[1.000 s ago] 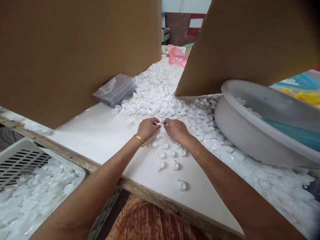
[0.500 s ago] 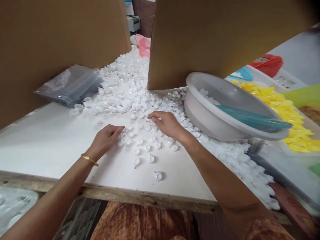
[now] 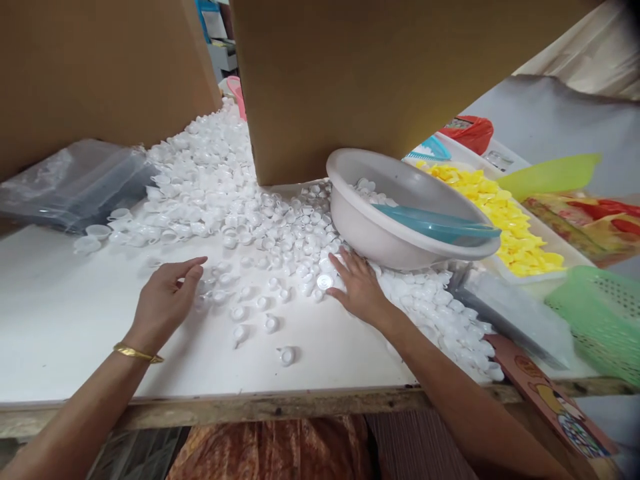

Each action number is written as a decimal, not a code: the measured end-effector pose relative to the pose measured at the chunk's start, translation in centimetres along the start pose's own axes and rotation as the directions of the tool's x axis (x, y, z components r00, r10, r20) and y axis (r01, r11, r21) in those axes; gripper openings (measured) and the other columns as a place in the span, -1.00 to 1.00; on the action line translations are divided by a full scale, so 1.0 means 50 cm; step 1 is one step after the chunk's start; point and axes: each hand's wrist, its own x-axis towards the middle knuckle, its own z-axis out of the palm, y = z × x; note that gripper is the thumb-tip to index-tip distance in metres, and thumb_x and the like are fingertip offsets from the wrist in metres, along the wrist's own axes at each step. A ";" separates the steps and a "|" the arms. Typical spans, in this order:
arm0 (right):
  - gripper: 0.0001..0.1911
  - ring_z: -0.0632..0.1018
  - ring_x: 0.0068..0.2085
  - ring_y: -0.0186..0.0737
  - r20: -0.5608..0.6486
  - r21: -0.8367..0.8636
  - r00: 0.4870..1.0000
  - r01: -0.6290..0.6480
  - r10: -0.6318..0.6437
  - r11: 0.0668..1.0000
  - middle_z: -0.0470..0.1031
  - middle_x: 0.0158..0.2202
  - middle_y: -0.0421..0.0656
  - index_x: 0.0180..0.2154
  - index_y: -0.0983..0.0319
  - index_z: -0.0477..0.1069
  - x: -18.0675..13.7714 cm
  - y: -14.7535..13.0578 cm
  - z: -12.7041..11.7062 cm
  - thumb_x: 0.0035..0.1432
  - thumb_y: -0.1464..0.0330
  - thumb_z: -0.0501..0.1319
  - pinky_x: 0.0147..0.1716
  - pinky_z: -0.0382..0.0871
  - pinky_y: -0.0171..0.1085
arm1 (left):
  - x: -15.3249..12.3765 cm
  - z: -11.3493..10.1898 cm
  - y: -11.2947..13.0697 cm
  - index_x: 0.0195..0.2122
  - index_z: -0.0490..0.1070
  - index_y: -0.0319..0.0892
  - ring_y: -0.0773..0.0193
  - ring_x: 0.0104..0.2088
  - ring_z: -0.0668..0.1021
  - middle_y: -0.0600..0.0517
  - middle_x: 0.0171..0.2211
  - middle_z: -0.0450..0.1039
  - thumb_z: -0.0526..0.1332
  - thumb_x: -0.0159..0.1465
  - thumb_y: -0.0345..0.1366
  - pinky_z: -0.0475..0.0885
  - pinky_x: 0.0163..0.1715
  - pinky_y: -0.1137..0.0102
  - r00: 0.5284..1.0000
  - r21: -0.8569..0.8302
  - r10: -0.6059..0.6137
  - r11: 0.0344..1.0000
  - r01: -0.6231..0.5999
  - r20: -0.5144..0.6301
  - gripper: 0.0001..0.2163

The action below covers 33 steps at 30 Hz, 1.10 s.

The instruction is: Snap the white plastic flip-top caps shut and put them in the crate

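Over the white pieces [image 3: 295, 240], the right hand [image 3: 363, 287] is lying with its fingers splayed apart, close beside the basin [image 3: 385, 230]. Across the table [image 3: 100, 340], the left hand [image 3: 167, 297] is holding thumb and index finger nearly together beside some loose pieces; whether anything is sitting between them, I cannot tell. Several pieces are lying spaced out nearer the edge, while the heap is stretching back between two cardboards [image 3: 360, 80].

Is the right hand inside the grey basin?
No, the right hand is spread over the small white pieces on the table, outside the grey basin.
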 end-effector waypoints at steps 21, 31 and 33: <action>-0.79 0.39 -0.15 -0.15 -0.140 -0.096 0.955 0.251 -0.263 0.963 0.33 -0.07 -0.05 -0.16 0.22 0.37 -0.129 -0.065 0.003 0.14 0.40 0.09 -0.26 0.35 -0.24 | -0.177 0.048 0.108 -0.10 0.44 0.00 0.08 -0.08 0.29 -0.10 -0.05 0.25 0.10 0.24 -0.23 0.25 -0.14 0.19 0.562 -0.010 0.718 0.620 -0.785 0.411 -0.77; -0.56 0.34 0.04 -0.03 -0.025 0.072 0.932 0.363 -0.362 0.929 0.26 0.11 0.02 0.06 0.26 0.26 -0.125 -0.132 0.008 0.15 0.28 0.14 -0.10 0.37 -0.09 | -0.121 0.062 0.087 -0.17 0.46 -0.10 0.02 -0.05 0.24 -0.15 -0.02 0.22 0.12 0.23 -0.27 0.23 -0.17 0.15 0.669 0.166 0.688 0.652 -0.740 0.282 -0.80; -0.50 0.31 0.08 -0.02 -0.019 0.088 0.929 0.369 -0.369 0.925 0.23 0.13 0.03 0.10 0.28 0.22 -0.127 -0.132 0.011 0.15 0.23 0.14 -0.06 0.35 -0.06 | -0.131 0.052 0.092 -0.11 0.43 -0.11 0.05 -0.07 0.25 -0.14 -0.05 0.24 0.11 0.23 -0.26 0.24 -0.16 0.17 0.688 0.124 0.683 0.682 -0.721 0.247 -0.77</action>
